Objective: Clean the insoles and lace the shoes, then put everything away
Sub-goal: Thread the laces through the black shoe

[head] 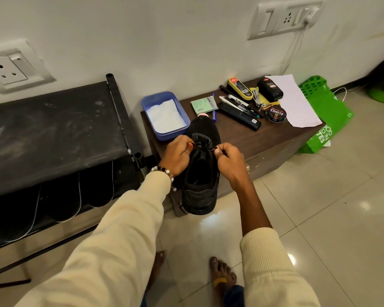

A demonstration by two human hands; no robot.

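On the far left, a black rack (53, 120) stands against the wall, and on its lower shelf lie what look like four dark insoles (60, 200) with pale edges, side by side. Whether they are already cleaned cannot be told.

Next comes the blue tub (165, 115) with a white cloth in it, at the left end of the low cabinet (275, 140). Just beside the tub, one black shoe (201, 173) rests on the cabinet's near edge, heel toward the person. The left hand (177, 157) pinches one end of the lace (203, 147) and the right hand (230, 162) pinches the other, both with fingers curled tight, over the upper eyelets. Lacing of this shoe seems close to finished; the second shoe is not in view.

Further right sit one polish tin (275, 114), one yellow sponge applicator (241, 88), one black bottle (270, 89), pens, a paper sheet (297, 103) and one green bag (328, 120). All of it is yet to be put away.
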